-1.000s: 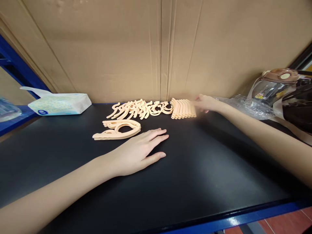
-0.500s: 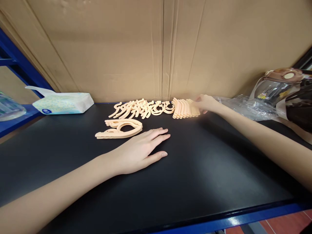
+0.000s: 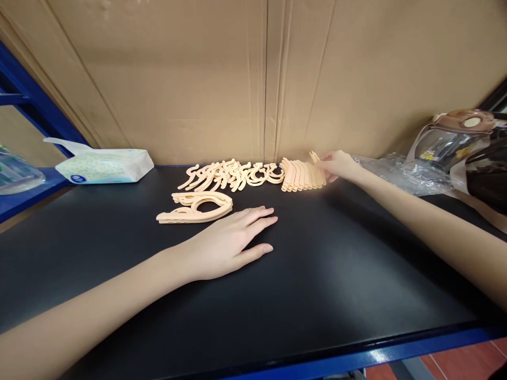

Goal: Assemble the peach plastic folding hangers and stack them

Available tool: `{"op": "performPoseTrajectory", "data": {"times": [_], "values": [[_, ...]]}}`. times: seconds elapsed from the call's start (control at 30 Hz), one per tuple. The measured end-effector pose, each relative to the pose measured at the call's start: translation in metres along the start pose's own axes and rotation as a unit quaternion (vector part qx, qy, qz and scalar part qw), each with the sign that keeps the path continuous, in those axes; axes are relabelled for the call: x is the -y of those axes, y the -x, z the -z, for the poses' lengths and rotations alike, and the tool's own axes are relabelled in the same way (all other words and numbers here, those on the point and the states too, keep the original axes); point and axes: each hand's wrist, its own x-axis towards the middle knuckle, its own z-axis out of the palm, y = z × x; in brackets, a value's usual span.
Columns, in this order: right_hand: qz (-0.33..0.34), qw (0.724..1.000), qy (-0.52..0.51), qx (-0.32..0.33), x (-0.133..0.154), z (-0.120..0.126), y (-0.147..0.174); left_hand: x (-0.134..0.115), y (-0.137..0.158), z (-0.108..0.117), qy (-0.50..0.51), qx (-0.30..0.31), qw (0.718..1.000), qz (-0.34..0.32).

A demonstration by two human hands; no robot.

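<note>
My left hand (image 3: 233,240) lies flat on the black table, fingers spread and nothing in it. Just beyond it rests a small stack of folded peach plastic hangers (image 3: 198,207). At the right end of a row of peach hanger arms (image 3: 301,175), my right hand (image 3: 338,164) pinches one hanger arm (image 3: 314,157), whose tip is raised above the others. The fingers hide most of that piece. Left of the row lie several hook-shaped pieces (image 3: 257,175) and a pile of curved hanger pieces (image 3: 214,175).
A tissue pack (image 3: 105,166) sits at the back left beside a blue metal frame (image 3: 47,121). Clear plastic wrap (image 3: 396,171) and a transparent bottle with a brown lid (image 3: 451,140) are at the right. A cardboard wall (image 3: 178,79) stands behind the black table (image 3: 317,295).
My right hand has closed on a hanger arm at the row's right end, and its tip now stands up. My left hand has stayed in place.
</note>
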Motion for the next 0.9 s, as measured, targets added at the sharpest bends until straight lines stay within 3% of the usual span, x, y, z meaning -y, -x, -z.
{"op": "performPoseTrajectory", "data": {"times": [0.13, 0.23, 0.27, 0.37, 0.5, 0.7, 0.9], "values": [[0.022, 1.0, -0.02, -0.004, 0.011, 0.015, 0.01, 0.001, 0.001, -0.001, 0.007, -0.017, 1.0, -0.01], [0.068, 0.997, -0.024, 0.023, 0.024, 0.023, 0.034, 0.0, 0.001, -0.002, 0.003, -0.056, 0.998, -0.007], [0.094, 0.995, -0.013, 0.035, 0.028, 0.023, 0.045, -0.001, 0.001, -0.003, -0.001, -0.075, 0.997, -0.001], [0.254, 0.962, 0.095, 0.039, 0.036, 0.014, 0.083, -0.003, 0.0, -0.002, -0.011, -0.144, 0.989, 0.018], [0.376, 0.916, 0.093, 0.107, 0.036, -0.006, 0.121, -0.004, -0.001, -0.001, -0.006, -0.207, 0.978, 0.027], [0.439, 0.881, 0.078, 0.156, 0.038, -0.019, 0.145, -0.005, -0.003, 0.0, -0.002, -0.188, 0.982, 0.013], [0.488, 0.857, 0.089, 0.141, 0.039, -0.022, 0.154, -0.01, -0.005, 0.001, -0.031, -0.156, 0.987, -0.016]]}}
